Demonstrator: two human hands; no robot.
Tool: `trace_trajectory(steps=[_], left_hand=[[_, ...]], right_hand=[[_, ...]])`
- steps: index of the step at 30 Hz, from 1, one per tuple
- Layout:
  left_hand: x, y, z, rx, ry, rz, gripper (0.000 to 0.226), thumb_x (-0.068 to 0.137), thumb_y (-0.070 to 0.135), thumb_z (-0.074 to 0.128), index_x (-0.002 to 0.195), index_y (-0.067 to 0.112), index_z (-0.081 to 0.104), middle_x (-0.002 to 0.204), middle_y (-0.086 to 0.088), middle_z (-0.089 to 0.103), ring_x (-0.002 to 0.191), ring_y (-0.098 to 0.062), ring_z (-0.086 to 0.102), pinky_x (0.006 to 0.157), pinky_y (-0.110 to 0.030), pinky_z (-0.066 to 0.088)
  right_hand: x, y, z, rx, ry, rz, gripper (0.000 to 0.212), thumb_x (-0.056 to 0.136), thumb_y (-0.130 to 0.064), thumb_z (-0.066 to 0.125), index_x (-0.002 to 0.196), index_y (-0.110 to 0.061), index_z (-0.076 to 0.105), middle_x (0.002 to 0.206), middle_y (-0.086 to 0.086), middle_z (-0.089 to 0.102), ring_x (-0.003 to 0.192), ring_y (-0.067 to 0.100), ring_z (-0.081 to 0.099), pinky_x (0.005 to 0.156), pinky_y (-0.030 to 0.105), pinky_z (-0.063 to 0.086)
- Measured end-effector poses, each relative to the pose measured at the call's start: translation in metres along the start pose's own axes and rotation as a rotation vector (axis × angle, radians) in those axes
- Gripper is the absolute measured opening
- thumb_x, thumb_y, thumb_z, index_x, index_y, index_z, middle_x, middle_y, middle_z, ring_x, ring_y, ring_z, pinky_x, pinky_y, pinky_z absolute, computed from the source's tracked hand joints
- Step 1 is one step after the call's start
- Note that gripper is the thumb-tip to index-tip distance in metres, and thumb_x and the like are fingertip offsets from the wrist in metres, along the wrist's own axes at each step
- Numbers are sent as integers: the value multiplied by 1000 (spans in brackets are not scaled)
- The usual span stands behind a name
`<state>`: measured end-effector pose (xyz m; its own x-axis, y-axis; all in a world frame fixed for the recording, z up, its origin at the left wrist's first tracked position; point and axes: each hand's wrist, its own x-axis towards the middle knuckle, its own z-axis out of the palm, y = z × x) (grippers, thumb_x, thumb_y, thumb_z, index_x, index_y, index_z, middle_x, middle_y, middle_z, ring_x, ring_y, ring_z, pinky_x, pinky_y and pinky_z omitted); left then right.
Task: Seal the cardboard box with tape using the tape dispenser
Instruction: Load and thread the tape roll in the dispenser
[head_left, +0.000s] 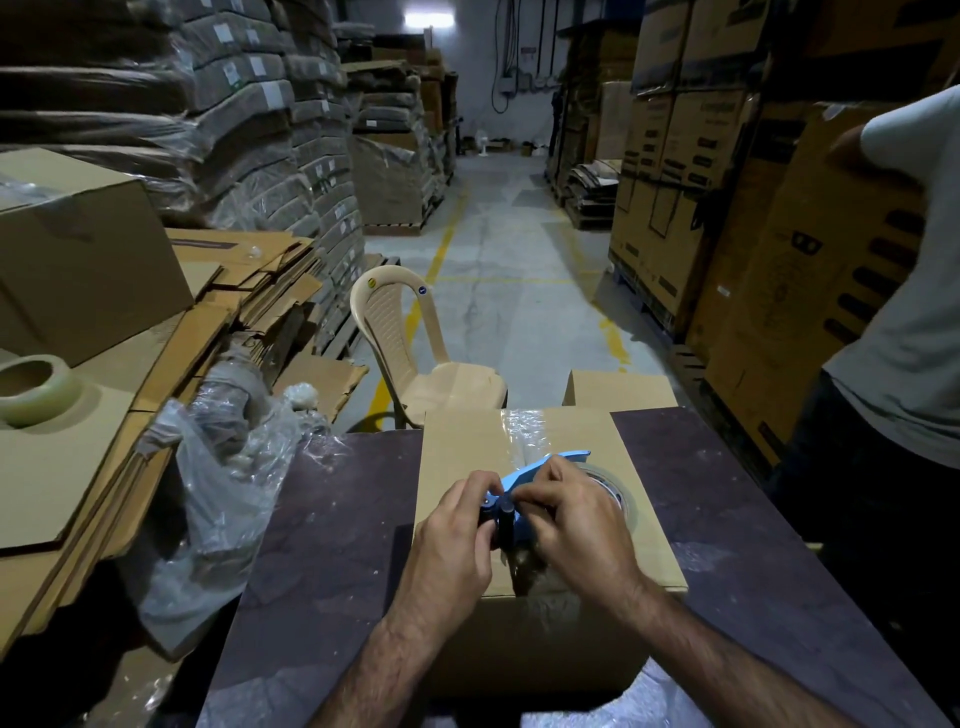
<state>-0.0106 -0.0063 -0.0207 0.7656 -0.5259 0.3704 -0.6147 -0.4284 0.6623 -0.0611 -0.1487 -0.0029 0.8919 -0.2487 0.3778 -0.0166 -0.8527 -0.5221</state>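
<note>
- Sitting on top of the cardboard box (467, 452), near its front edge, the blue tape dispenser (524, 475) is gripped from both sides.
- Its dark front end is pinched by the curled left hand (452, 540); its body is clasped by the curled right hand (576, 525).
- A clear tape strip (524, 426) is laid along the box's top seam.
- The box is set on a dark surface (332, 519).
- A crumpled plastic bag (223, 493) and a spare tape roll (36, 387) are seen to the left, and a plastic chair (415, 338) beyond.

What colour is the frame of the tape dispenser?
Light blue; the plastic tape dispenser shows best in the head view.
</note>
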Motion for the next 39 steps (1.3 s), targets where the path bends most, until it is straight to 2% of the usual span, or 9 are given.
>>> trace_trajectory(steps=[4,11,15,17,20,22,28,35,39], left_hand=[[2,-5,-5,-24,-58,-9,40,90,5,56,114,33,39,101,9,55,91,-8,60,76,-23,56],[0,-2,-4,-11,-33,-1,27,91,5,56,105,26,46,99,11,52,88,1,56,68,-6,46],[2,0,-4,60,12,-7,28,89,10,60,100,30,44,98,12,55,85,-5,57,69,-19,54],[4,1,-7,111,26,2,29,88,13,63,100,32,45,101,12,56,87,-8,59,72,-29,55],[4,4,-11,180,38,70,37,84,14,67,114,30,53,120,14,50,107,-4,48,88,-18,47],[3,7,-13,254,6,122,45,82,26,70,123,31,53,124,14,45,108,-1,36,93,-19,42],[5,13,-11,291,-59,141,49,73,58,69,113,31,61,103,13,54,93,-1,44,76,-14,39],[4,14,-1,281,23,108,12,80,33,74,89,26,69,84,10,61,74,-3,54,64,-3,27],[4,15,0,256,25,83,7,85,29,69,85,23,66,85,11,59,72,0,50,60,-4,33]], right_hand=[[4,0,-2,-10,-49,-34,15,88,-18,64,98,-20,75,82,-12,46,77,5,49,57,8,29],[-1,3,-1,97,57,50,9,85,-15,68,87,-20,75,74,-12,47,71,4,50,60,10,35],[-3,5,-9,185,61,76,6,83,-13,71,83,-18,74,75,-12,51,73,4,52,63,10,38],[-3,7,-14,216,15,79,6,80,-14,73,80,-20,75,76,-10,55,76,5,54,64,14,41],[-3,8,-17,244,8,95,6,78,-14,74,78,-20,75,77,-9,58,77,6,56,66,18,44],[-3,7,-17,239,25,101,5,78,-14,74,76,-20,75,76,-10,57,76,5,55,63,13,42],[-3,8,-20,234,37,90,5,74,-16,77,72,-20,75,74,-11,61,74,4,58,62,16,45],[-5,11,-21,249,9,40,4,74,-17,77,72,-20,76,72,-13,60,74,4,57,62,12,41],[-4,15,-29,227,-41,5,10,74,-27,79,81,-23,73,79,-15,62,76,3,58,63,14,45]])
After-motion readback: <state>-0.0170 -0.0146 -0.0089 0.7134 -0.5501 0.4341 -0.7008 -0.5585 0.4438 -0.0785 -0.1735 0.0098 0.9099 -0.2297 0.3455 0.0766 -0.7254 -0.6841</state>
